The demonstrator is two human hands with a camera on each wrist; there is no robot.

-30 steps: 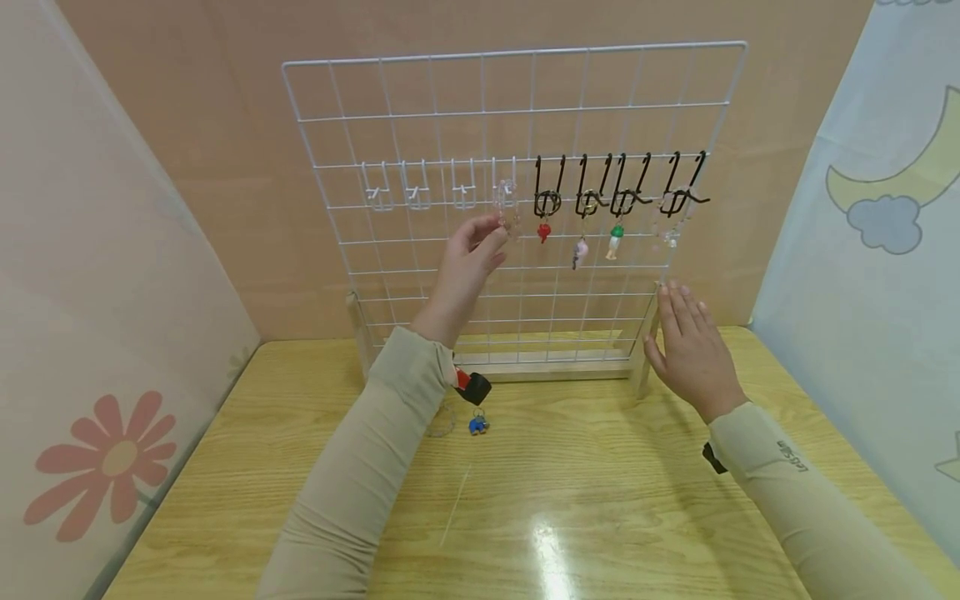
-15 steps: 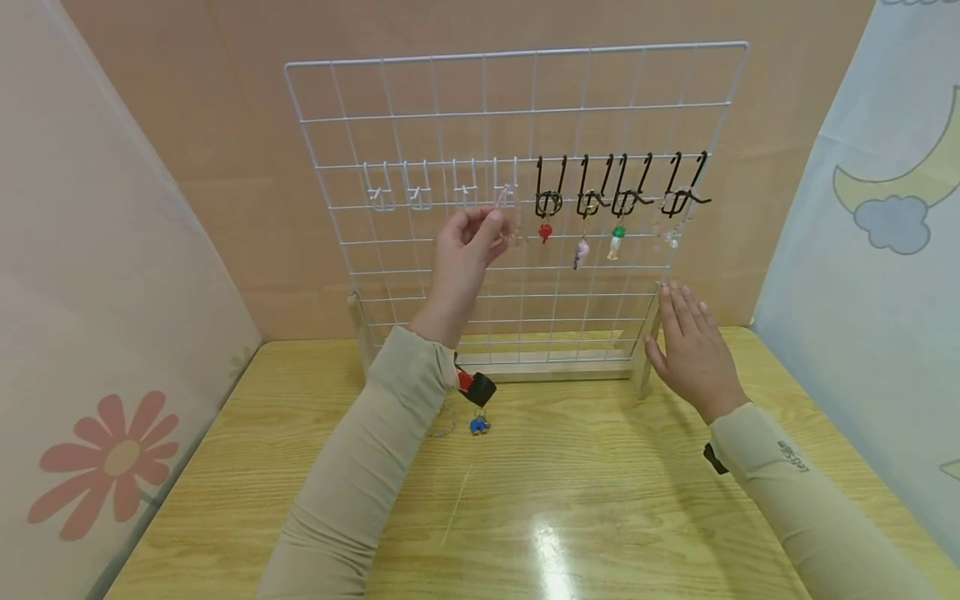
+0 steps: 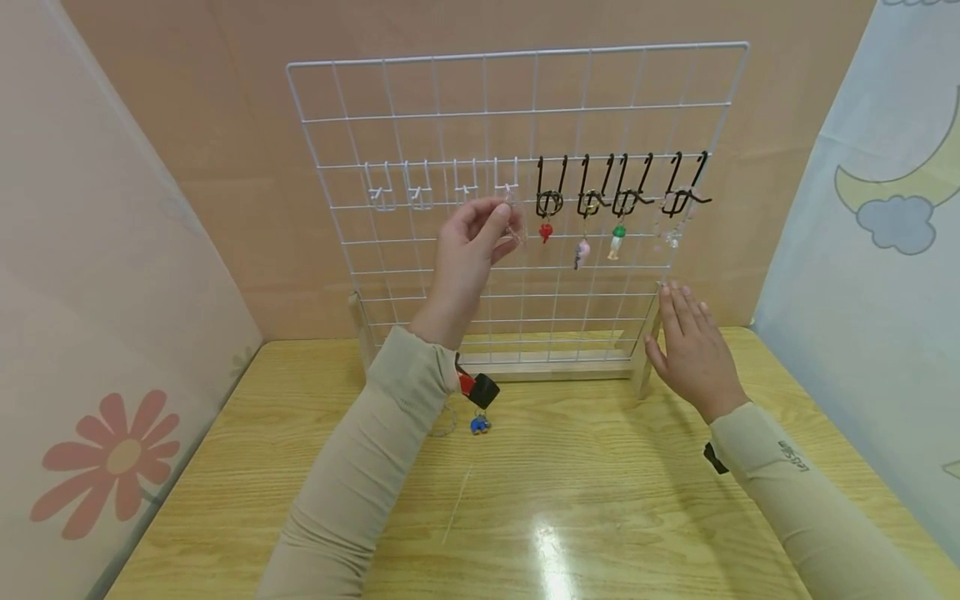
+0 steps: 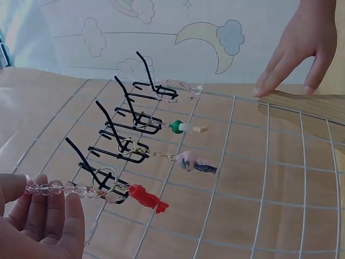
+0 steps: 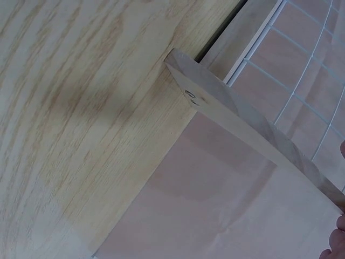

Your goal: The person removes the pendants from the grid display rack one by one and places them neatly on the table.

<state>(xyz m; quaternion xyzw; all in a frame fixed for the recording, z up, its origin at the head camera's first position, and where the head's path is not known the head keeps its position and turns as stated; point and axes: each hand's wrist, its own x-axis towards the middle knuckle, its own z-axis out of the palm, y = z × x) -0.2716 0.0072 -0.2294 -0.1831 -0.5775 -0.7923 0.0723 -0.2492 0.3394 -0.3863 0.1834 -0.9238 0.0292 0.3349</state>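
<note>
Between thumb and fingers my left hand (image 3: 471, 254) pinches a bracelet of clear pinkish beads (image 4: 56, 189). It is just below the rightmost white hook (image 3: 506, 185) on the white wire grid rack (image 3: 510, 54); whether the beads touch that hook I cannot tell. My right hand (image 3: 696, 357), fingers straight, rests at the top of the rack's right wooden post (image 5: 237, 110). On the black hooks to the right hang a red charm keychain (image 4: 145, 198), a pink and grey one (image 4: 195, 162), a green-topped one (image 4: 178, 127) and a pale bead bracelet (image 3: 672, 237).
Several more white hooks (image 3: 417, 197) line the grid to the left. A blue charm keychain (image 3: 480, 424) lies on the wooden table (image 3: 585, 483), with a clear bracelet (image 3: 446, 422) partly behind the left forearm. Printed walls stand at both sides.
My left hand has shifted its grip on the bead bracelet and risen slightly, nearer the white hook. More of the bracelet is now behind the fingers. The right hand stays put.
</note>
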